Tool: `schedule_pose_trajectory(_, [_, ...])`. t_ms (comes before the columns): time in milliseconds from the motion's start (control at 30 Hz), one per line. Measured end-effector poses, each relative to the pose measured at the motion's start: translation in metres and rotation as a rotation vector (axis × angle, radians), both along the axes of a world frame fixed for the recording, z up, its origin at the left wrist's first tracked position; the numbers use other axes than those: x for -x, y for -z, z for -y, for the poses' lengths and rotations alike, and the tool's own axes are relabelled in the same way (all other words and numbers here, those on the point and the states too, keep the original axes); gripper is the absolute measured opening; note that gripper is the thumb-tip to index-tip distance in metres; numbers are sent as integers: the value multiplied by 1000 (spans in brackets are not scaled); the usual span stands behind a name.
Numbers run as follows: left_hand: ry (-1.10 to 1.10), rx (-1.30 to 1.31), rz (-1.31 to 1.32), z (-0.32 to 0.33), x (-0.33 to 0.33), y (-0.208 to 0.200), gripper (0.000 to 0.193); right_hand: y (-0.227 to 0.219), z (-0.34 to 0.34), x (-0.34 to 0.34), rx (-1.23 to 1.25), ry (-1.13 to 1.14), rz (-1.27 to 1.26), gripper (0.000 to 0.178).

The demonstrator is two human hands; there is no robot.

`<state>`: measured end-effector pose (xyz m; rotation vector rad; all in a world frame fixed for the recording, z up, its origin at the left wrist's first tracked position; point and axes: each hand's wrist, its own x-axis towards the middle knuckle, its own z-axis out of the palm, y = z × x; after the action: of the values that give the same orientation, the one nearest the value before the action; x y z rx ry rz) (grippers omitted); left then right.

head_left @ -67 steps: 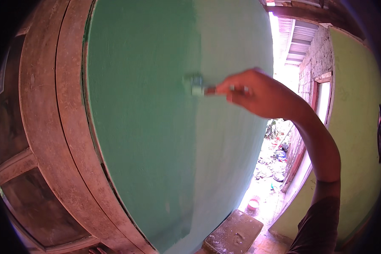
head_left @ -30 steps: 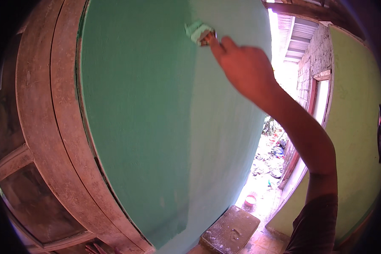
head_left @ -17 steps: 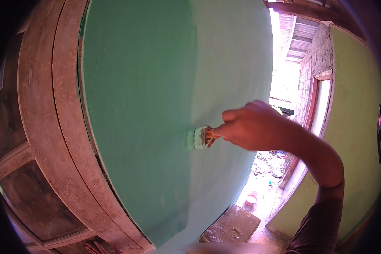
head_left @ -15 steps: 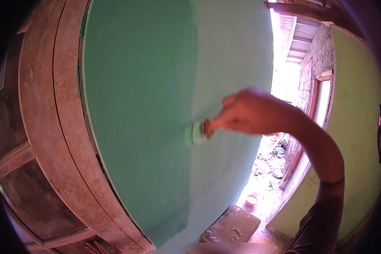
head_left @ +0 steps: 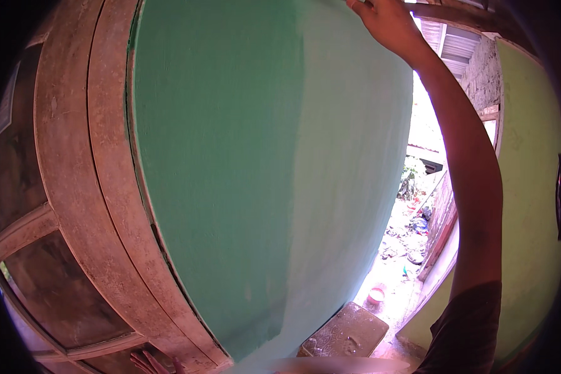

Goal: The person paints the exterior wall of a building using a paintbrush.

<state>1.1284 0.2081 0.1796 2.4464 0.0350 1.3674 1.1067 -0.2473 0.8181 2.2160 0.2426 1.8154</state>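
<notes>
Up at the top edge, my right hand (head_left: pixel 389 25) is closed, its arm raised along the right side of the wall. The paintbrush seen in it half a second ago is almost wholly out of the picture now. In front of me stands a wall (head_left: pixel 224 174), deep green on its left part and paler green on its right, with a near-vertical line where the tones meet. At the bottom left, the fingers of my left hand (head_left: pixel 153 363) show, spread and holding nothing, near the wooden frame. The rest of that hand is cut off.
A worn wooden frame (head_left: pixel 115 206) with dark panes borders the wall on the left. Low down is a brown rectangular top (head_left: pixel 346 330). A small reddish bucket (head_left: pixel 375 295) stands on the bright ground outside, near scattered litter. A yellow-green wall (head_left: pixel 530 187) rises at right.
My right hand has gone from mid-wall up to the top edge, carrying the paintbrush almost out of the picture. The view has shifted slightly. My left hand stays at the bottom left.
</notes>
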Motion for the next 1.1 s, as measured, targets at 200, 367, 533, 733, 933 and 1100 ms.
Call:
schedule_pose_trajectory(200, [43,9,-16,3,6,-16,80,49,-7,-28,-70,-214,-66,26])
schedule_pose_trajectory(367, [53,-3,-12,5,-10,-6,80,149,-12,-26,-127,-321,-152,27])
schedule_pose_trajectory(533, [104,32,14,8,-9,-9,80,279,-1,-32,-240,-421,-234,33])
schedule_pose_trajectory(733, [118,27,26,6,-6,-7,80,451,-29,-16,-584,-496,-439,51])
schedule_pose_trajectory(933, [134,18,-16,10,-4,-14,81,592,-59,3,-800,-452,-560,53])
schedule_pose_trajectory(1100, [147,39,-35,10,-3,-14,83,651,-71,11,-914,-419,-694,47])
